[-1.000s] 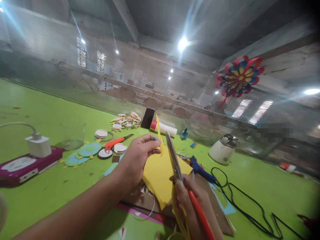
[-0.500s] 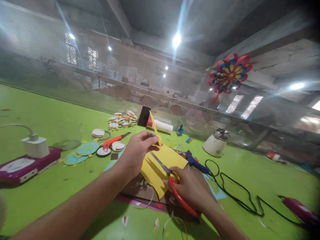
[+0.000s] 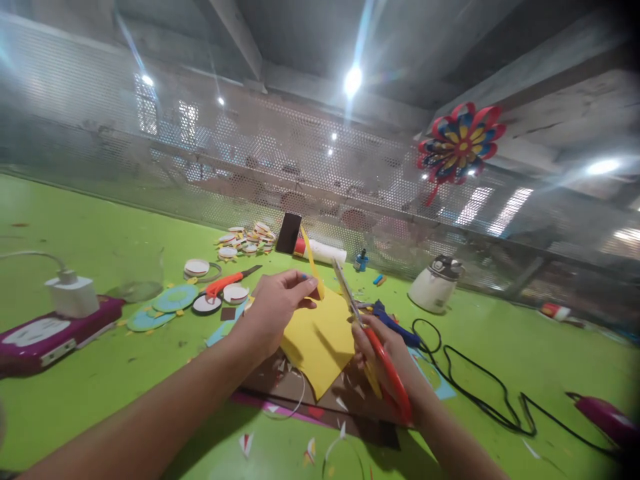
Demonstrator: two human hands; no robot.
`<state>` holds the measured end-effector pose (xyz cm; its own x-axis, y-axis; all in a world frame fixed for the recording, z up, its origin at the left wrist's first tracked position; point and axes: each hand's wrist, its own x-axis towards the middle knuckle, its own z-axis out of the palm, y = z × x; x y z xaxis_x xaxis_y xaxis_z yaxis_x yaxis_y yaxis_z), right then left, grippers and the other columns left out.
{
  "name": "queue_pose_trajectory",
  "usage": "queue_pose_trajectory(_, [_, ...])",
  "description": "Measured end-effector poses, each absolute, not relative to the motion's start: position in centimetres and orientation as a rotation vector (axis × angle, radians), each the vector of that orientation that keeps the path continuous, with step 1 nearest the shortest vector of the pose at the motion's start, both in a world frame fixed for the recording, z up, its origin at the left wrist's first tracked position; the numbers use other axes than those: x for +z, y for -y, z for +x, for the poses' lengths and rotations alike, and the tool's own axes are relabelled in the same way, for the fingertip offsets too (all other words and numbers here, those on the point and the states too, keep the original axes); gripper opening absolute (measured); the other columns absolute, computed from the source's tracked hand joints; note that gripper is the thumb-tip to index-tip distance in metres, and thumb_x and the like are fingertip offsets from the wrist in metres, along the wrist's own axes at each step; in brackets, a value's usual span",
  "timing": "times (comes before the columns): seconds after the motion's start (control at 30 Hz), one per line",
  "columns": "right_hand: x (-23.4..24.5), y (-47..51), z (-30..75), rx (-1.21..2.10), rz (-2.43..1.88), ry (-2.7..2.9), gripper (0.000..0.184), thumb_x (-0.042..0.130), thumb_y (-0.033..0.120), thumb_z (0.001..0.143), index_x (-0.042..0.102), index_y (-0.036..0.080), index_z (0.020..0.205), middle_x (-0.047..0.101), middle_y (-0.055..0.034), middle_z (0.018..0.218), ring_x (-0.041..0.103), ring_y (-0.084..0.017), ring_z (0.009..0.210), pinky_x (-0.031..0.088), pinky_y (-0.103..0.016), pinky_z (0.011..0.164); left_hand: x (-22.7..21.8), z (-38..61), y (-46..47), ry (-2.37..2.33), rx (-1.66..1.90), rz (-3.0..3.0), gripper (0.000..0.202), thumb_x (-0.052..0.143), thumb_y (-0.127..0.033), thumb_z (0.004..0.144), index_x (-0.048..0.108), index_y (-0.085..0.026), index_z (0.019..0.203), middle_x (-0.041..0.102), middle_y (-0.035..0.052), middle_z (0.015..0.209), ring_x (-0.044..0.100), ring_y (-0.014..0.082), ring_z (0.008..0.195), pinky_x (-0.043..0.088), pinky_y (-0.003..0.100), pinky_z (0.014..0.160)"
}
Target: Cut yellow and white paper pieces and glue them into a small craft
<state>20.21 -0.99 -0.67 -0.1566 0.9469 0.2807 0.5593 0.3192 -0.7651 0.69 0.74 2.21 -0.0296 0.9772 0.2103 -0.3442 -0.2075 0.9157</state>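
Note:
My left hand (image 3: pixel 273 310) pinches the top edge of a yellow foam sheet (image 3: pixel 320 340), and a thin yellow strip (image 3: pixel 311 261) stands up from its fingers. The sheet hangs just above brown cardboard (image 3: pixel 325 400) on the green table (image 3: pixel 100 227). My right hand (image 3: pixel 387 363) is closed round the red handles of a pair of scissors (image 3: pixel 367 340). The blades point up and away, along the sheet's right edge.
Paper discs (image 3: pixel 247 240), an orange cutter (image 3: pixel 230 281), a glue stick (image 3: pixel 323 252) and a dark phone (image 3: pixel 289 233) lie beyond. A blue glue gun (image 3: pixel 395 323) with a black cable (image 3: pixel 480 387) and a white pot (image 3: pixel 434 285) sit right. A purple device with charger (image 3: pixel 55 317) lies left.
The scissors went from upright down onto the sheet, then lifted again to its right edge. The left hand stayed on the sheet. The view swung slightly right.

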Motion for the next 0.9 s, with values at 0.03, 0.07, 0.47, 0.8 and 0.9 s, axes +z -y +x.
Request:
queue_pose_trajectory(0.03, [-0.4, 1.5, 20.0, 0.68, -1.3, 1.83, 0.043, 0.047, 0.052, 0.088, 0.061, 0.017, 0.107, 0.066, -0.0041, 0.068, 0.058, -0.018, 0.056, 0.047, -0.028, 0.05, 2.1, 0.7, -0.8, -0.835, 1.503, 1.097, 0.017, 0.07, -0.028, 0.071, 0.065, -0.012, 0.067, 0.063, 0.0037, 0.069, 0.058, 0.0135, 0.068, 0.046, 0.027, 0.067])
queue_pose_trajectory(0.07, [-0.1, 2.0, 19.8, 0.69, -1.273, 1.837, 0.043, 0.046, 0.051, 0.089, 0.06, 0.016, 0.108, 0.067, -0.0057, 0.073, 0.059, -0.019, 0.06, 0.049, -0.028, 0.053, 2.0, 0.7, -0.9, -0.838, 1.504, 1.102, 0.017, 0.07, -0.028, 0.071, 0.065, -0.012, 0.068, 0.064, 0.0041, 0.07, 0.058, 0.0137, 0.069, 0.047, 0.027, 0.067])
queue_pose_trajectory(0.47, [-0.9, 3.4, 20.3, 0.438, -1.48, 1.988, 0.04, 0.052, 0.045, 0.085, 0.054, 0.018, 0.114, 0.066, -0.0096, 0.097, 0.061, -0.024, 0.084, 0.047, -0.034, 0.074, 2.5, 1.5, 0.2, -0.731, 1.417, 0.985, 0.014, 0.072, -0.022, 0.072, 0.062, -0.013, 0.067, 0.067, 0.0045, 0.068, 0.064, 0.0139, 0.068, 0.049, 0.024, 0.064])
queue_pose_trajectory(0.8, [-2.2, 0.1, 23.7, 0.058, -1.798, 2.328, 0.038, 0.056, 0.027, 0.078, 0.064, 0.018, 0.114, 0.066, -0.0134, 0.102, 0.059, -0.029, 0.094, 0.045, -0.038, 0.078, 1.8, 2.0, 0.1, -0.697, 1.371, 0.944, 0.023, 0.074, -0.011, 0.067, 0.061, -0.011, 0.086, 0.069, 0.0057, 0.071, 0.068, 0.0165, 0.07, 0.051, 0.024, 0.064])
queue_pose_trajectory(0.9, [-1.2, 0.6, 24.2, -0.023, -1.771, 2.288, 0.051, 0.063, 0.037, 0.077, 0.059, 0.017, 0.124, 0.066, -0.0155, 0.107, 0.055, -0.033, 0.102, 0.044, -0.045, 0.084, 1.3, 2.1, -0.1, -0.662, 1.324, 0.983, 0.028, 0.075, -0.011, 0.066, 0.061, -0.012, 0.09, 0.068, 0.0046, 0.07, 0.068, 0.0181, 0.074, 0.053, 0.026, 0.068])
